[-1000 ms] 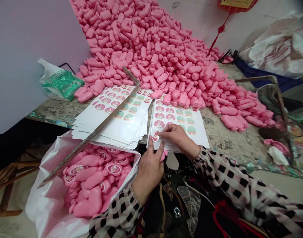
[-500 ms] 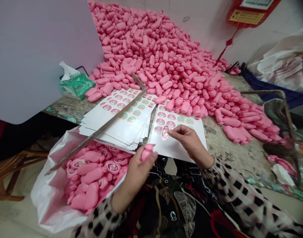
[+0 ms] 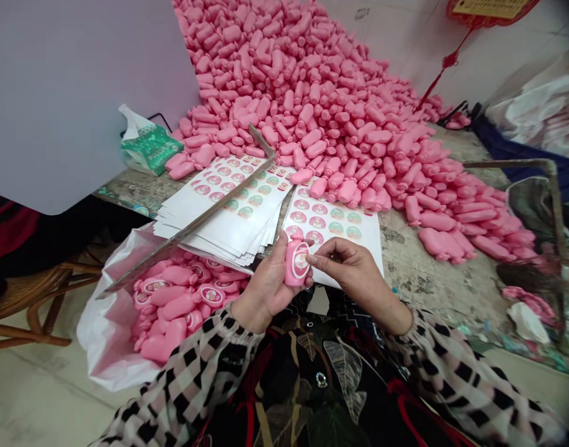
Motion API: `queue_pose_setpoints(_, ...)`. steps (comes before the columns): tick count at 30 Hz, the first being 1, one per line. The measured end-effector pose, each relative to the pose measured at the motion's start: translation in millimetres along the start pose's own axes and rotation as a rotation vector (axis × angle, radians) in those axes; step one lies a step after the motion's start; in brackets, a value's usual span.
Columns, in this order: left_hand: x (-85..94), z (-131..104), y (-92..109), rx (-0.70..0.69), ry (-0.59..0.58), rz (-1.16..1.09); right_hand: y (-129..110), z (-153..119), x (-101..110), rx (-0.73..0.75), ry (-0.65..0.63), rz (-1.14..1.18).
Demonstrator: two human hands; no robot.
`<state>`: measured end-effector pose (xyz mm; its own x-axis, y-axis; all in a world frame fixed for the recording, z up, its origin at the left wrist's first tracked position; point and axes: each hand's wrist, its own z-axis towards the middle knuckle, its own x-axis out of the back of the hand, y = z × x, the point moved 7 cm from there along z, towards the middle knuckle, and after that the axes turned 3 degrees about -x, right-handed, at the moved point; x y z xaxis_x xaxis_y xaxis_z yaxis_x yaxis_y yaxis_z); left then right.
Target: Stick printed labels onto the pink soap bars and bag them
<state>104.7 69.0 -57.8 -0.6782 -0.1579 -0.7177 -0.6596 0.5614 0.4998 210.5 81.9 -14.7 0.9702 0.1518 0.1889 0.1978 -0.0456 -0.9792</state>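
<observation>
A small pink plastic bottle (image 3: 293, 276) stands upright in my left hand (image 3: 268, 282), its front turned toward me. On that front lies an oval pink-and-white sticker (image 3: 301, 259). The thumb and index finger of my right hand (image 3: 353, 267) are pinched at the sticker's right edge. Just beyond my hands is a sheet of round and oval stickers (image 3: 342, 214), pink on its left side and green on its right. Left of it, a stack of similar sticker sheets (image 3: 205, 226) lies under a metal bar (image 3: 191, 233).
A large heap of pink bottles (image 3: 284, 93) covers the table's back. At lower left, a white sack (image 3: 107, 335) holds labelled bottles. A green tissue pack (image 3: 151, 149) sits at left, a wooden stool (image 3: 37, 298) below. Another metal bar (image 3: 507, 164) and scraps lie at right.
My left hand has moved up and right, bringing the bottle upright to face me. The sticker pinched in my right hand, then over the sheet, now rests against the bottle.
</observation>
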Motion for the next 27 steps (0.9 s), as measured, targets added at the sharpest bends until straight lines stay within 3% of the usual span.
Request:
queue_pose_setpoints(13,1.5,2.4,0.0,-0.033,-0.098,0.022,4.0,-1.4,-5.2,-0.008,-0.022,-0.097)
queue_pose_setpoints(18,2.9,1.6,1.4,-0.061,-0.071,0.021,6.7,-2.9,-6.4,0.01,-0.017,-0.118)
queue_pose_setpoints(23,0.3,-2.8,1.9,-0.078,-0.141,0.166,9.6,-4.6,-8.0,0.019,-0.032,-0.128)
queue_pose_setpoints(27,-1.4,-9.0,2.8,-0.087,-0.227,0.345,2.0,-12.5,-2.7,0.096,0.013,-0.405)
